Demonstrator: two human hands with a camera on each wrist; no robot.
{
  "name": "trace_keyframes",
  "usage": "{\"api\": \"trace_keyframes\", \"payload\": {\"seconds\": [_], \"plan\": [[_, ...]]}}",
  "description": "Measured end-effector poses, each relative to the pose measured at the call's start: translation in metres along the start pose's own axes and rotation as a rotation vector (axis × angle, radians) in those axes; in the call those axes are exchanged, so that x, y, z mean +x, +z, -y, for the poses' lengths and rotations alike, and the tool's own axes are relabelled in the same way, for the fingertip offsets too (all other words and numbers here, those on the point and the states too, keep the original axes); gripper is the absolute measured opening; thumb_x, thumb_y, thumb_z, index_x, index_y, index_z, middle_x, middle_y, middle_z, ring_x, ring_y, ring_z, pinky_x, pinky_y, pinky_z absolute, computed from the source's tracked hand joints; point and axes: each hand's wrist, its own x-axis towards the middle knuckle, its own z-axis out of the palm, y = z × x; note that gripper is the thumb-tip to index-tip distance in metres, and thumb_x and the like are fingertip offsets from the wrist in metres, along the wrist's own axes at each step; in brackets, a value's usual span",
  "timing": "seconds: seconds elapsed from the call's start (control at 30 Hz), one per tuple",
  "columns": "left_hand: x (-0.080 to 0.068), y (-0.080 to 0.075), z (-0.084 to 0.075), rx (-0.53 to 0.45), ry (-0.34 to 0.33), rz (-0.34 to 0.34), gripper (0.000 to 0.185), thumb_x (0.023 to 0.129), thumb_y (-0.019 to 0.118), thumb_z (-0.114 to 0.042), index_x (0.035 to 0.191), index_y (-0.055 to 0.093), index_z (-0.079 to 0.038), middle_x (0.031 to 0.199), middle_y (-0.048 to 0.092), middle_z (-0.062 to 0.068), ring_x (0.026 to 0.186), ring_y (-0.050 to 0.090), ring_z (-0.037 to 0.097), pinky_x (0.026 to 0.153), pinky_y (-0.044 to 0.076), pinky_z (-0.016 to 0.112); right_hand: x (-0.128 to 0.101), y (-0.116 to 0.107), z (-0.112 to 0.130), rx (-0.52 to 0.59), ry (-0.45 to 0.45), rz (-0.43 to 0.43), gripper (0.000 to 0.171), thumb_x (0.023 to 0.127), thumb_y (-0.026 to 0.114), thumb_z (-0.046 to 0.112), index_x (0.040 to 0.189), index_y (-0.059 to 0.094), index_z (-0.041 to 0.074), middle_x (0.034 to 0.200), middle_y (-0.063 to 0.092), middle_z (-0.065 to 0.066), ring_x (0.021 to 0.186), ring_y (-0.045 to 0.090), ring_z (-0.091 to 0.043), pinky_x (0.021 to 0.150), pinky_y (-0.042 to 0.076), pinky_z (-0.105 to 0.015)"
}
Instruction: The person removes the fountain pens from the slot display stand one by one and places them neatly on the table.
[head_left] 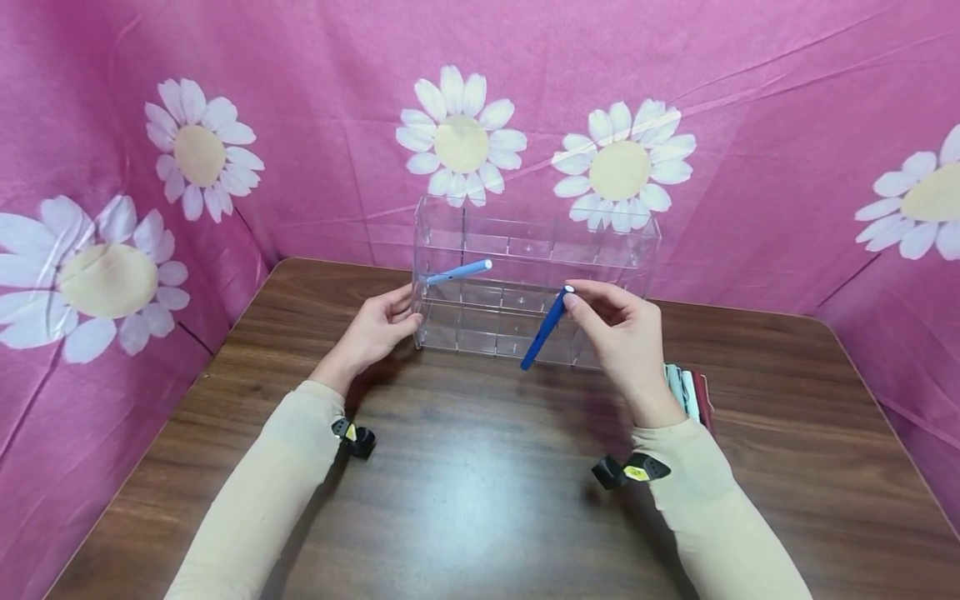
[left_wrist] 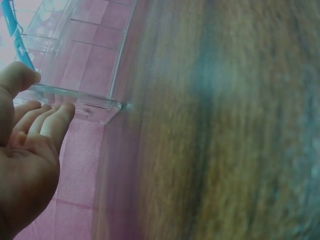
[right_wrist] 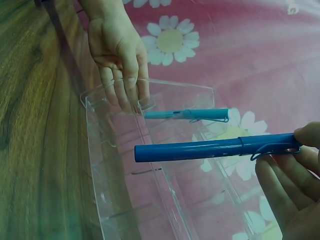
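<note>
A clear plastic organizer with tiered compartments stands on the table. At its left side wall my left hand holds it, thumb by the front edge and fingers against the outer face, as the left wrist view also shows. A light blue pen with a wire clip leans in a left compartment of the middle tier, its end sticking out. My right hand pinches a dark blue pen by its clip end, in front of the organizer. That pen slants down to the left, its lower end free.
Several flat items, pale green, white and dark red, lie on the wooden table right of the organizer, partly behind my right wrist. A pink cloth with daisies hangs behind the table and along its sides.
</note>
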Motion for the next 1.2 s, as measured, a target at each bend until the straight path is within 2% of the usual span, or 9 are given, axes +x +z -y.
{"api": "trace_keyframes", "payload": {"seconds": [0.13,0.33,0.47,0.6,0.73,0.87,1.0,1.2], "plan": [[0.001,0.0,0.0,-0.004,0.001,0.001,0.058,0.091,0.054,0.006,0.145,0.034,0.001,0.14,0.045,0.025,0.126,0.047,0.036,0.097,0.047,0.019,0.0,-0.004,-0.001,-0.025,-0.007,-0.024,0.025,0.087,0.069,0.012,0.107,0.07,-0.002,0.085,0.073,-0.001,0.074,0.067,-0.01,0.066,0.058,-0.017],[0.001,0.0,0.0,-0.017,-0.003,0.007,0.057,0.091,0.054,0.005,0.145,0.035,0.0,0.14,0.045,0.026,0.126,0.047,0.036,0.097,0.047,0.019,-0.002,-0.011,-0.002,-0.02,-0.002,-0.04,0.025,0.088,0.068,0.012,0.109,0.07,-0.003,0.086,0.073,-0.002,0.074,0.067,-0.015,0.064,0.057,-0.016],[0.002,0.0,0.0,-0.024,0.004,0.013,0.057,0.091,0.054,0.006,0.145,0.034,0.001,0.14,0.044,0.027,0.127,0.047,0.038,0.097,0.047,0.018,-0.003,-0.014,-0.002,-0.033,-0.005,-0.061,0.025,0.088,0.068,0.013,0.108,0.07,-0.002,0.083,0.072,-0.001,0.066,0.062,-0.009,0.051,0.048,-0.014],[0.003,-0.001,0.001,-0.024,0.006,0.015,0.058,0.091,0.054,0.006,0.145,0.034,0.001,0.14,0.043,0.027,0.127,0.046,0.038,0.098,0.047,0.018,-0.003,-0.017,-0.003,-0.046,-0.003,-0.081,0.025,0.088,0.068,0.014,0.108,0.071,-0.001,0.079,0.071,-0.004,0.061,0.055,-0.005,0.045,0.042,-0.016],[0.002,-0.001,0.002,-0.026,0.003,0.013,0.058,0.091,0.054,0.005,0.145,0.033,0.001,0.141,0.042,0.027,0.128,0.045,0.038,0.098,0.046,0.018,-0.003,-0.02,-0.004,-0.031,0.008,-0.096,0.025,0.088,0.069,0.013,0.108,0.071,-0.001,0.08,0.072,-0.005,0.063,0.062,-0.005,0.048,0.047,-0.016],[0.001,-0.001,0.001,-0.026,0.007,0.011,0.058,0.091,0.053,0.006,0.145,0.033,0.001,0.141,0.042,0.027,0.128,0.045,0.038,0.098,0.046,0.018,-0.004,-0.024,-0.003,-0.011,0.01,-0.111,0.025,0.087,0.069,0.01,0.108,0.07,-0.004,0.085,0.073,-0.001,0.068,0.064,-0.004,0.056,0.052,-0.014],[0.001,-0.001,0.001,-0.025,0.001,0.014,0.058,0.091,0.053,0.006,0.145,0.032,0.002,0.141,0.041,0.027,0.128,0.045,0.037,0.098,0.046,0.018,-0.004,-0.028,-0.003,-0.045,0.0,-0.113,0.024,0.088,0.068,0.01,0.107,0.07,-0.004,0.087,0.073,0.002,0.068,0.06,0.0,0.058,0.051,-0.012],[0.001,-0.002,-0.001,0.007,-0.016,0.015,0.058,0.092,0.055,0.003,0.145,0.033,0.001,0.142,0.042,0.025,0.128,0.046,0.036,0.098,0.046,0.018,-0.005,-0.035,-0.004,-0.066,0.001,-0.112,0.024,0.088,0.068,0.008,0.107,0.07,-0.005,0.086,0.073,0.004,0.069,0.06,0.001,0.058,0.051,-0.011]]}}
